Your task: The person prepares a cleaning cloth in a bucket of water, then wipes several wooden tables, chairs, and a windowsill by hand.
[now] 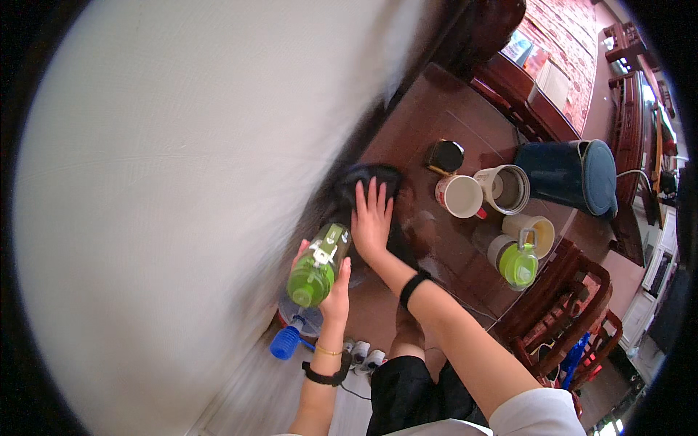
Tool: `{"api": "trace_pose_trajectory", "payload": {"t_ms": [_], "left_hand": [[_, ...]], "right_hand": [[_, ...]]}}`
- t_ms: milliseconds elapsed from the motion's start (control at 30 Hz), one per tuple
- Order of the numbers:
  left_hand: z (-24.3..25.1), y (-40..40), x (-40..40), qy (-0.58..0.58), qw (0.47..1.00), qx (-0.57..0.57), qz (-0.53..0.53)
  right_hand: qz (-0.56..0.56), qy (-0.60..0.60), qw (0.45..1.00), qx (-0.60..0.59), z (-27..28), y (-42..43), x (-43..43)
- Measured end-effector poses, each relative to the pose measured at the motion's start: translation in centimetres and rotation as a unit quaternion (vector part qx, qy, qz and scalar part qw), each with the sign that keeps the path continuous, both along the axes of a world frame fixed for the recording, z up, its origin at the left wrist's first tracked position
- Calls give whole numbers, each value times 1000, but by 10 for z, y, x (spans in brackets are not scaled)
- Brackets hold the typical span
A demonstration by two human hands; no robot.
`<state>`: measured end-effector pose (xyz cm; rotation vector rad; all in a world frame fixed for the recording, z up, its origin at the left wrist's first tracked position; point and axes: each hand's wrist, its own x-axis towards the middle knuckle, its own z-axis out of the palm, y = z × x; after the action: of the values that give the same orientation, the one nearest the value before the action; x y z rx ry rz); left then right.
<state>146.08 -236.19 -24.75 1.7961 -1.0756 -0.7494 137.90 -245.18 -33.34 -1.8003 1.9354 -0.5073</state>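
Note:
My left hand [334,289] is wrapped round a green-lidded water bottle [322,264] with a dark see-through body and a white clasp. Up and to its right, my right hand [373,220] lies with its fingers spread on a round dark object [365,182] beside the wall; what this object is cannot be told. On the dark reddish-brown tabletop, right of my right hand, stand a white mug with a red handle [461,197], a larger white cup [504,189], a black-lidded jar [447,157], a cream cup [540,234] and a bottle with a bright green lid [517,266].
A dark blue lidded container [567,173] stands at the table's right side. The white wall [163,191] borders the table on the left. Below it is a water jug with a blue pump [286,342]. A dark wooden chair [578,305] stands at the lower right, shoes [366,357] on the floor.

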Motion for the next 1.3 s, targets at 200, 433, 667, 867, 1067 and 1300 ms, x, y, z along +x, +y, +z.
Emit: {"api": "trace_pose_trajectory", "payload": {"t_ms": [200,433,667,867,1067,1300], "left_hand": [[-15,-35,-34,32,999,33,-15],[-20,-63,-70,3,1000,-17,-23],[-40,-58,-59,-10,998,28,-52],[-53,7,-90,109,981,127,100],[12,-63,-168,25,987,21,-155],[-1,-177,-199,-325,911,22,-253]], "right_hand": [[211,-34,976,43,10,103,-69],[321,25,941,106,21,173,-189],[359,-8,928,99,23,177,-266],[375,-41,925,54,5,180,-277],[365,-40,929,49,2,185,-285],[364,-50,930,32,-2,187,-282]]}}
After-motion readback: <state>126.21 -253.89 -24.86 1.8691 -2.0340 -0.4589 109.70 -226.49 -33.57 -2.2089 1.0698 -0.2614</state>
